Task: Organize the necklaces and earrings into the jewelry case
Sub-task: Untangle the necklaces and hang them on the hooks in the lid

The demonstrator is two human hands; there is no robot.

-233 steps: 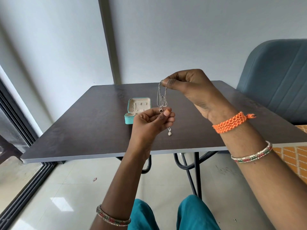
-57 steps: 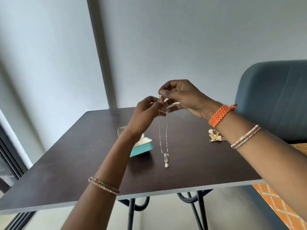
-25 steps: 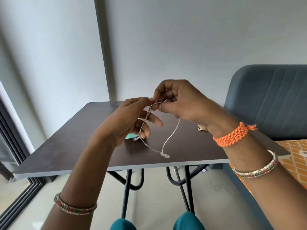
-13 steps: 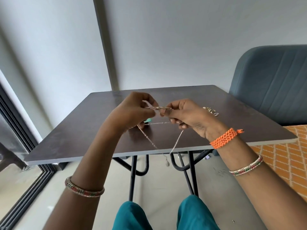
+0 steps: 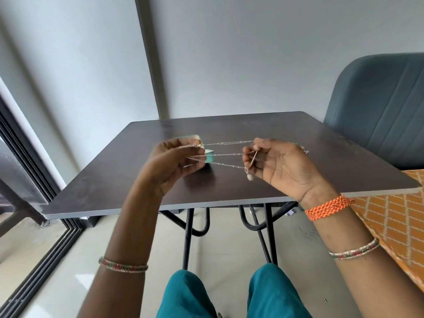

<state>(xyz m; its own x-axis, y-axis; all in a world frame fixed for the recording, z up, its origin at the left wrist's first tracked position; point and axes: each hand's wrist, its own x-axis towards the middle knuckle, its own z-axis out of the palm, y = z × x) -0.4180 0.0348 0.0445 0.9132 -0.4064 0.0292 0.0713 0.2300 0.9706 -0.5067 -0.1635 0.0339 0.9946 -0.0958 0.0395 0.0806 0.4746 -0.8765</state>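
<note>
Above the dark counter (image 5: 229,187), the left hand (image 5: 171,165) and right hand (image 5: 282,164) each pinch an end of a thin silver necklace (image 5: 226,154), stretching it into three near-level strands between them. A small pendant (image 5: 249,176) dangles below the right fingers. The teal jewelry case (image 5: 209,157) sits on the counter behind the left hand, mostly hidden, and a small cluster of jewelry (image 5: 304,149) peeks out behind the right hand.
</note>
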